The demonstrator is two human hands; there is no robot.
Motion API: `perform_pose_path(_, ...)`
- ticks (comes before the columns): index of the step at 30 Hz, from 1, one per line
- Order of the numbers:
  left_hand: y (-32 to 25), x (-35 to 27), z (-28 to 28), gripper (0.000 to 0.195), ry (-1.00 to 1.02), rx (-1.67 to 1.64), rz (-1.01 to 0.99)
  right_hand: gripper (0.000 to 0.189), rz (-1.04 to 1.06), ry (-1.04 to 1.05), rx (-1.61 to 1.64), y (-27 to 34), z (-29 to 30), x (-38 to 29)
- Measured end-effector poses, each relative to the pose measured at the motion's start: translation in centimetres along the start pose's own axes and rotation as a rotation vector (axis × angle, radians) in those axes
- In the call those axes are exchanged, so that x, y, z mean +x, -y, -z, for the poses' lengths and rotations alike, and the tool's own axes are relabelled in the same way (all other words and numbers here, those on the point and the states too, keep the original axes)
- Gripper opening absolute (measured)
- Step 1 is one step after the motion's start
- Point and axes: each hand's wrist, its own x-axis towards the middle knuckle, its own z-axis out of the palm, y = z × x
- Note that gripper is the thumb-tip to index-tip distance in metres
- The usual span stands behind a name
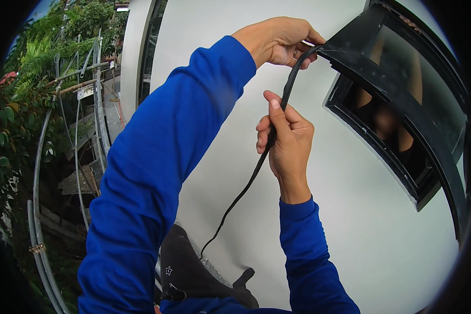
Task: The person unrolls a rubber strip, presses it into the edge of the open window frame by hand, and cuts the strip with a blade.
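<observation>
A black rubber strip (241,192) runs from the near corner of an outward-tilted, dark-framed window sash (376,74) down past my legs. My left hand (284,43), upper middle, pinches the strip's upper end against the sash corner. Below it, my right hand (288,133) holds the strip between thumb and fingers, and the lower length hangs loose along the wall. The sash stands out from the black window frame (380,149) at the right; its glass reflects arms.
A smooth pale wall (227,157) surrounds the window. At the left stand metal scaffold poles (39,165), wooden boards (80,178) and dense plants (8,129). Another dark-framed opening (149,51) is at the upper left of the wall.
</observation>
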Motion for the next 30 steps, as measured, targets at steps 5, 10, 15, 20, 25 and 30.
perform_pose_path(5, -0.3, -0.6, -0.4, 0.025, -0.027, -0.006, -0.012, 0.04, 0.005, -0.003, -0.117, 0.0, 0.3, 0.3)
perform_pose_path(10, 0.2, -0.1, -0.5, 0.024, -0.01, -0.114, 0.014, 0.039, -0.012, -0.014, -0.161, -0.5, 1.3, 0.6)
perform_pose_path(15, 1.1, 0.8, 0.1, 0.023, 0.063, -0.243, 0.045, 0.037, -0.01, -0.024, -0.2, -0.7, 1.6, 0.8)
perform_pose_path(20, 1.4, 1.9, -0.1, 0.021, -0.006, -0.337, 0.071, 0.037, -0.031, -0.037, -0.149, -0.6, 2.1, 1.8)
perform_pose_path(25, 0.9, 2.6, -0.6, 0.019, -0.162, -0.424, 0.011, 0.038, -0.067, -0.035, -0.055, -0.2, 2.4, 2.7)
perform_pose_path(30, 1.4, 2.9, -1.2, 0.025, -0.174, -0.315, -0.059, 0.039, -0.085, -0.052, -0.082, 0.4, 2.5, 2.5)
